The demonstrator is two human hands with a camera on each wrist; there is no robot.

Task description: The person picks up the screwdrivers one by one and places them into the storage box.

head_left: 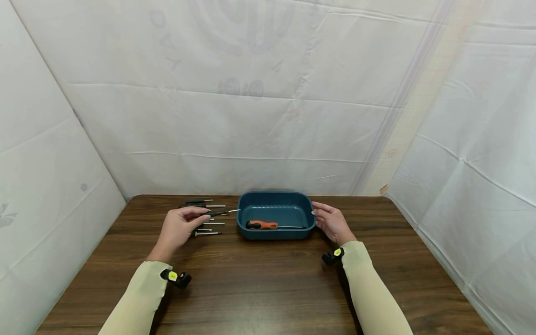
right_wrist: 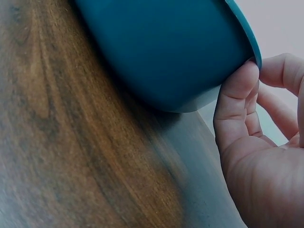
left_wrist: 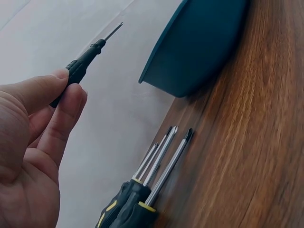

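White sheeting closes in the dark wooden table [head_left: 268, 279] on three sides. My left hand [head_left: 180, 228] pinches a small black screwdriver [head_left: 219, 213] between thumb and forefinger, lifted off the wood, its tip pointing toward the teal tray [head_left: 274, 197] just beside it. My right hand [head_left: 332, 223] rests against the tray's right rim, thumb touching the edge, the other fingers loosely bent; I think they hold nothing. Inside the tray lies an orange-handled screwdriver [head_left: 261, 225]. More screwdrivers [head_left: 205, 231] lie in a row on the table under my left hand.
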